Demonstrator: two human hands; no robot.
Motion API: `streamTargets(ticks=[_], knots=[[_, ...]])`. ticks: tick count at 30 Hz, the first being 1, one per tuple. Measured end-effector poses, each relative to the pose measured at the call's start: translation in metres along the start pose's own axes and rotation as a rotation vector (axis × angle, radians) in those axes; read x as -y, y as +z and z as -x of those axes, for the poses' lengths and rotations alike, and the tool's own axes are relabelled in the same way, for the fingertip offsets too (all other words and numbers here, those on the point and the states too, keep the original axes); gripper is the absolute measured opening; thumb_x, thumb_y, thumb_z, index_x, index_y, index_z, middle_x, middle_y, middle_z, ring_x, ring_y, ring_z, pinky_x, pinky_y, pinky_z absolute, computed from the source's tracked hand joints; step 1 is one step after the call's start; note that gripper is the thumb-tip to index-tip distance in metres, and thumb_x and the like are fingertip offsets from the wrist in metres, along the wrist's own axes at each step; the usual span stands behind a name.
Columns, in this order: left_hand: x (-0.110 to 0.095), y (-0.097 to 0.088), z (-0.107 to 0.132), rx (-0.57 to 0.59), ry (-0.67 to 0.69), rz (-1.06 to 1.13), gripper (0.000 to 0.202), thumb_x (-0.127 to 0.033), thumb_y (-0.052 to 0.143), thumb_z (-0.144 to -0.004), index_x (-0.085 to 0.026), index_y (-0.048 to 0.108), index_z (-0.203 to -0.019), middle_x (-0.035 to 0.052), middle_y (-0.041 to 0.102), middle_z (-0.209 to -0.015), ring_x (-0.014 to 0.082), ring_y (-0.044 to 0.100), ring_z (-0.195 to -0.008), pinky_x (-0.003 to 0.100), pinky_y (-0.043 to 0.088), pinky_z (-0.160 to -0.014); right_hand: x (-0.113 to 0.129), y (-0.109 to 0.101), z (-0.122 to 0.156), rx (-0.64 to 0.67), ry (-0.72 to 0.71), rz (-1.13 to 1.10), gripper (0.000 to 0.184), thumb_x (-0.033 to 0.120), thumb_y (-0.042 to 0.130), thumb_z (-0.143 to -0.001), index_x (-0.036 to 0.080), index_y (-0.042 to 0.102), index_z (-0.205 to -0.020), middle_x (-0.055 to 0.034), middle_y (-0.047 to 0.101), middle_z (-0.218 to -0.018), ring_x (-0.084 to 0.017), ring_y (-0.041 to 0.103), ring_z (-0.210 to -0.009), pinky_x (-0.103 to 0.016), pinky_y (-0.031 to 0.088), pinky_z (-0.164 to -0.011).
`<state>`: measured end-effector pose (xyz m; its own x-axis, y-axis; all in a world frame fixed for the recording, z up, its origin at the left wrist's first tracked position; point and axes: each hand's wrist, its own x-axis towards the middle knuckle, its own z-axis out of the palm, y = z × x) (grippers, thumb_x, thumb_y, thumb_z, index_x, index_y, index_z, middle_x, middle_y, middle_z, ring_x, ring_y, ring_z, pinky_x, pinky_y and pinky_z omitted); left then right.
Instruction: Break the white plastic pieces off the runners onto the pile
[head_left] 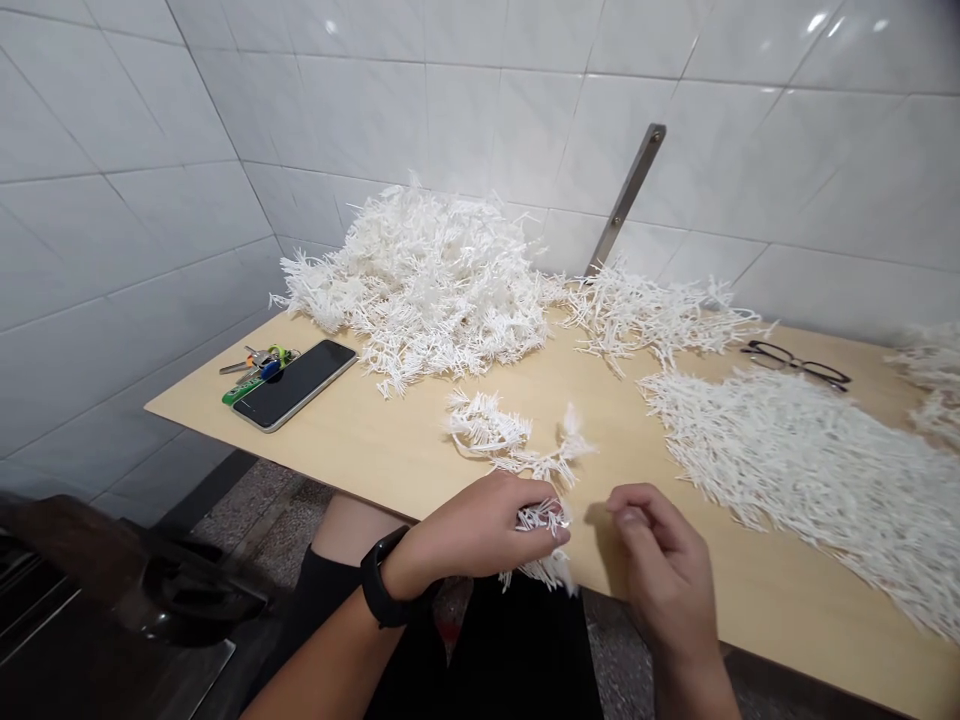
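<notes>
My left hand (491, 520), with a black band on its wrist, is closed around a clump of white, branched, plastic-looking strands (544, 516) at the table's front edge. Part of the clump hangs below the hand over my lap. Just beyond it, more of the same strands (491, 425) lie on the wood, with a wispy tuft (571, 440) at their right. To the right, my right hand (664, 560) is held apart from the clump, thumb and fingers pressed together. Anything between those fingertips is too small or hidden to make out.
A tall heap of white strands (442, 270) covers the back of the wooden table (405, 440). A flat spread of white pieces (810, 470) lies right, near eyeglasses (799, 364). A phone (296, 385) and keys (259, 362) lie left. A metal bar (626, 200) leans at the tiled wall.
</notes>
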<state>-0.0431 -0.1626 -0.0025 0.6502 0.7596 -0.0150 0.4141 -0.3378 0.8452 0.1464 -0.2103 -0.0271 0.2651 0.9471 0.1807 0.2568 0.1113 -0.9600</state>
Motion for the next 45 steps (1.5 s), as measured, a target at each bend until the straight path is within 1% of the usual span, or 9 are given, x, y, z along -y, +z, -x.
streamTargets(ticks=[11,15,19,22,30,35,38,42,45], knots=[[0.005,0.006,0.001,-0.200,-0.069,0.084,0.021,-0.037,0.052,-0.094,-0.019,0.056,-0.084,-0.0033,0.056,-0.077,0.0130,0.052,-0.074,0.023,0.036,-0.068,-0.019,-0.071,-0.070,-0.083,-0.183,0.804,0.040,0.024,0.048,-0.084,0.020,0.065,-0.121,-0.0143,0.067,-0.117,-0.035,0.059,-0.108,-0.049,0.043,-0.089],[0.003,0.008,0.002,-0.248,-0.063,0.085,0.022,-0.038,0.051,-0.095,-0.019,0.056,-0.085,-0.0032,0.055,-0.075,0.0130,0.051,-0.072,0.023,0.036,-0.067,-0.005,-0.050,-0.049,-0.151,-0.214,0.722,0.029,0.032,0.048,-0.088,0.019,0.068,-0.104,-0.0158,0.068,-0.113,-0.036,0.060,-0.108,-0.050,0.044,-0.090],[0.002,0.008,0.003,-0.280,-0.032,0.084,0.022,-0.038,0.050,-0.096,-0.018,0.057,-0.088,-0.0020,0.057,-0.075,0.0136,0.052,-0.071,0.024,0.036,-0.067,0.013,-0.006,-0.008,0.315,0.067,0.312,0.036,0.051,0.049,-0.093,0.021,0.068,-0.088,-0.0067,0.071,-0.084,-0.024,0.064,-0.076,-0.032,0.048,-0.063],[0.003,0.009,0.003,-0.291,-0.003,0.121,0.019,-0.033,0.049,-0.096,-0.018,0.057,-0.090,-0.0011,0.059,-0.079,0.0138,0.054,-0.074,0.024,0.037,-0.069,0.018,0.016,0.003,0.452,0.098,0.214,0.036,0.051,0.050,-0.093,0.020,0.066,-0.085,-0.0025,0.065,-0.073,-0.018,0.057,-0.065,-0.027,0.042,-0.058],[0.009,0.007,0.002,-0.349,-0.005,0.398,0.024,-0.032,0.046,-0.096,-0.017,0.050,-0.078,-0.0019,0.050,-0.072,0.0128,0.047,-0.071,0.025,0.038,-0.071,0.015,0.022,0.011,0.538,-0.024,0.290,0.038,0.039,0.048,-0.095,0.020,0.047,-0.062,0.0034,0.042,-0.056,-0.011,0.038,-0.053,-0.024,0.030,-0.051],[0.020,0.005,-0.003,-0.544,-0.143,0.485,0.033,-0.044,0.044,-0.096,-0.018,0.044,-0.075,-0.0030,0.042,-0.070,0.0125,0.042,-0.068,0.025,0.035,-0.066,0.011,-0.014,0.009,0.443,-0.079,0.329,0.040,0.040,0.049,-0.093,0.020,0.048,-0.058,0.0023,0.045,-0.053,-0.013,0.044,-0.050,-0.024,0.035,-0.048],[0.018,0.007,-0.004,-0.480,-0.077,0.438,0.031,-0.043,0.047,-0.096,-0.018,0.048,-0.077,-0.0026,0.045,-0.073,0.0126,0.044,-0.072,0.025,0.035,-0.068,0.002,-0.041,-0.012,0.119,-0.116,0.556,0.028,0.042,0.053,-0.087,0.020,0.070,-0.084,-0.0060,0.070,-0.081,-0.023,0.064,-0.073,-0.030,0.049,-0.065],[0.011,0.010,-0.002,-0.460,-0.089,0.395,0.028,-0.042,0.050,-0.095,-0.017,0.054,-0.082,-0.0039,0.044,-0.071,0.0114,0.042,-0.068,0.024,0.034,-0.065,-0.001,-0.046,-0.029,-0.216,-0.205,0.773,0.040,0.040,0.046,-0.087,0.015,0.070,-0.107,-0.0174,0.069,-0.114,-0.035,0.061,-0.107,-0.049,0.046,-0.094],[0.009,0.010,-0.001,-0.447,-0.109,0.410,0.025,-0.041,0.056,-0.091,-0.017,0.055,-0.084,-0.0042,0.047,-0.072,0.0104,0.042,-0.066,0.023,0.034,-0.064,0.004,-0.021,-0.016,-0.054,-0.092,0.495,0.035,0.046,0.050,-0.091,0.018,0.071,-0.091,-0.0113,0.073,-0.091,-0.026,0.067,-0.084,-0.036,0.053,-0.075]])
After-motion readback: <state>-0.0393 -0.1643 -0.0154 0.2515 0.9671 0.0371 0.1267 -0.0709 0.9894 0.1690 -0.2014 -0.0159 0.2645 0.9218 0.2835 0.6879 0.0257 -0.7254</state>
